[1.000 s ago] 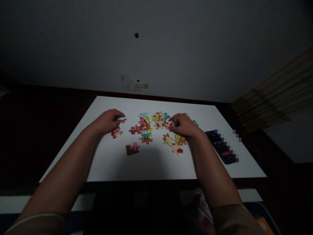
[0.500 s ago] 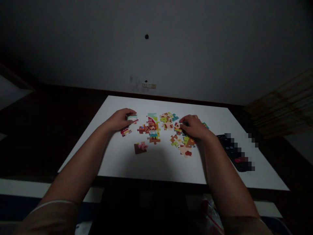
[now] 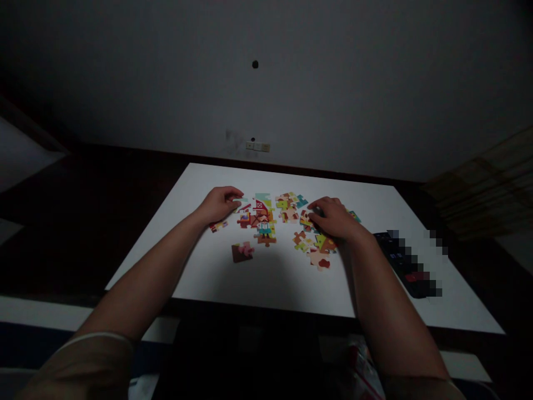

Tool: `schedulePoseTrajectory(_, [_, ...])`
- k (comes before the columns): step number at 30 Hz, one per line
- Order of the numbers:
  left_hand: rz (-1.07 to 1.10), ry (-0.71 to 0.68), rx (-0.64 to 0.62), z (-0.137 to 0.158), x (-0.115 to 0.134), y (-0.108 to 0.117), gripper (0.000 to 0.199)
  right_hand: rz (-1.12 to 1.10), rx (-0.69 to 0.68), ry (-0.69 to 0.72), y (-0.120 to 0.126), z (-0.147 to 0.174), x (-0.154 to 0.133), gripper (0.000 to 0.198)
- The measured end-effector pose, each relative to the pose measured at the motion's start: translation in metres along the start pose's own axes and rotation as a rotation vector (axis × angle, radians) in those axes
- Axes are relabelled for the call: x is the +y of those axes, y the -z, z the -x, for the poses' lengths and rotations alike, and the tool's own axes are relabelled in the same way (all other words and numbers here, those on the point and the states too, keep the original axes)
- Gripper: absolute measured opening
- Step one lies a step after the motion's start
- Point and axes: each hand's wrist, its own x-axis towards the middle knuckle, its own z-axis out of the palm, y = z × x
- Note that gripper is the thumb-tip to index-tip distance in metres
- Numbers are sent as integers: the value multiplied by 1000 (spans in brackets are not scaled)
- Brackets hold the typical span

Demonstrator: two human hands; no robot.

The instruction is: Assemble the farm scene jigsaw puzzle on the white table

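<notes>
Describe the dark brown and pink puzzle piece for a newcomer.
On the white rectangular table, find the multicoloured red-barn puzzle section. On its near side, slightly left, lies the dark brown and pink puzzle piece, touching no other piece.

On my feed this looks like a room at home: curtain (image 3: 491, 183) beside a plain wall (image 3: 341, 89) with sockets (image 3: 258, 146), puzzle pieces (image 3: 265, 225) on the tabletop (image 3: 200, 278).
</notes>
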Motion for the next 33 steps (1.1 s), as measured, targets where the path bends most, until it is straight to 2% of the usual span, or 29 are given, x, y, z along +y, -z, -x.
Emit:
schedulePoseTrajectory(3, [-123,16,63,-2,3,-7,29,7,-2,-8,1,0,-2,28])
schedulePoseTrajectory(7, [-179,-38,117,-3,8,-12,24,5,-14,-13,3,0,-4,28])
schedulePoseTrajectory(15, [-270,-79,138,-4,9,-12,25,0,1,1,2,-1,-5,29])
schedulePoseTrajectory(20, [-303,-99,109,-5,7,-6,25,-22,10,6,6,0,-9,29])
schedulePoseTrajectory(25, [-251,-92,90,-4,4,0,24,-30,26,93,9,3,-14,30])
schedulePoseTrajectory(29, [-108,30,97,-6,1,-2,26,-13,22,86,6,1,-13,29])
schedulePoseTrajectory(33, [-14,38,26,-7,-1,-7,29,11,21,64,0,-1,-9,29])
